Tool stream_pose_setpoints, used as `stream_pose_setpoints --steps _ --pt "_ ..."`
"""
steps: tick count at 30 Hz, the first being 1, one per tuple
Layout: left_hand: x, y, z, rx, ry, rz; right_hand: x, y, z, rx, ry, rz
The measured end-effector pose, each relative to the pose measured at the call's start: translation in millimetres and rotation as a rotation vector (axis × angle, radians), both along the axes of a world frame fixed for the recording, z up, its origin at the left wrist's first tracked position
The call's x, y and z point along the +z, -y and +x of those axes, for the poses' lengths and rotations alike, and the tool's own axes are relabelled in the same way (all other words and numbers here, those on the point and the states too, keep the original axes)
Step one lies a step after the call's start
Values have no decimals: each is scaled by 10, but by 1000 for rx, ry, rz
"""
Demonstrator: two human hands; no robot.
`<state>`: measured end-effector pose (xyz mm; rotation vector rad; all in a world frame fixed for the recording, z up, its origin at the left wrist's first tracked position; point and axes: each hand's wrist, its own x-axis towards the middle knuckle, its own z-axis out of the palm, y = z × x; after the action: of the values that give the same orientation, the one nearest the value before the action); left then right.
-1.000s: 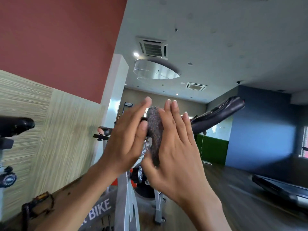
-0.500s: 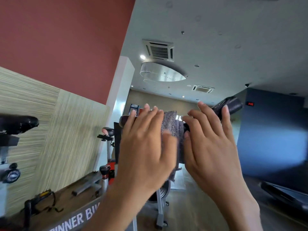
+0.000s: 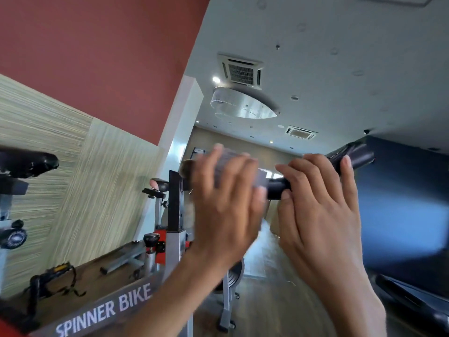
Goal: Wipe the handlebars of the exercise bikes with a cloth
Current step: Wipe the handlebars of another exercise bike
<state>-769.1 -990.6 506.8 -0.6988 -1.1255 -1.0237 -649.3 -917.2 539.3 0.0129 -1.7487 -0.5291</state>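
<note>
A person's left hand, blurred, curls over a grey cloth wrapped on the black handlebar of an exercise bike, with the fingers over the top and the thumb at the cloth's right edge. Just beside it, the right hand grips the bare bar, fingers laid over it and thumb tucked beneath. A short stretch of bar shows between the two hands, and the bar's end juts out past the right hand's fingertips. Below the left hand runs a grey frame lettered "SPINNER BIKE". A black saddle sits well to the left of both hands, and a ceiling vent hangs above them.
</note>
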Motion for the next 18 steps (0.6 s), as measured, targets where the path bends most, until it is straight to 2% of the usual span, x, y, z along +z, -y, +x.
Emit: stream_pose_setpoints --steps 3,7,11,14,18 --pt "-38 -98 -6 40 -53 -23 -1 11 12 -24 -4 -8" --pt "-81 -18 -269 46 -47 85 13 16 48 -59 -6 12" --pt "-106 8 -397 -100 66 209 6 21 19 -64 -30 -5" --pt "-95 19 -532 -287 152 309 -5 35 -62 -80 -80 -21" --pt "-85 -25 -557 -438 91 343 -45 83 -165 -115 -149 -31"
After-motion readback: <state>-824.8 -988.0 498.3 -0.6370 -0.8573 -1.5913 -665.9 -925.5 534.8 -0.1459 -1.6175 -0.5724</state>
